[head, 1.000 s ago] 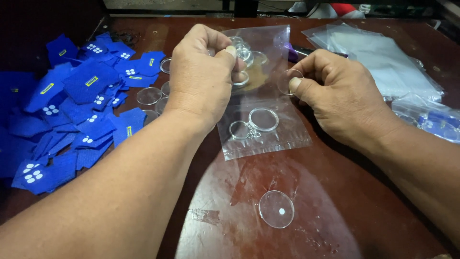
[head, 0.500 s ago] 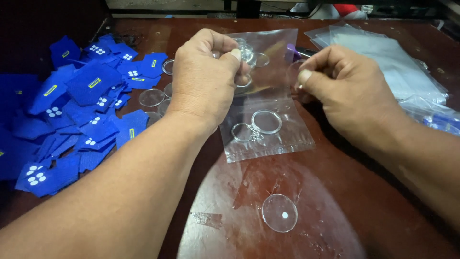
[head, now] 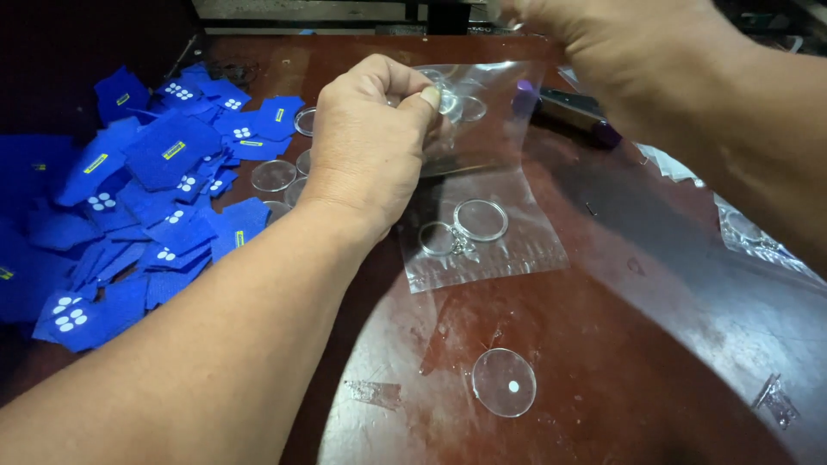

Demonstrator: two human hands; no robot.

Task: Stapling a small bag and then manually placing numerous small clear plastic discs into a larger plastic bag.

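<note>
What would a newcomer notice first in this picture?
First, the left hand at the centre, pinching a clear plastic bag with metal rings inside. Next, the heap of blue fabric pieces on the left of the dark red table, and one clear round disc lying alone near the front.

Bare table (head: 655,344) lies open at lower right, broken only by a clear disc (head: 504,382) and plastic scraps (head: 775,400). The left side is crowded with blue patches (head: 129,215) and more discs (head: 274,175). A clear bag (head: 487,215) covers the middle; a purple-tipped pen (head: 568,112) lies behind it, bagged pieces (head: 749,237) at the right edge.
</note>
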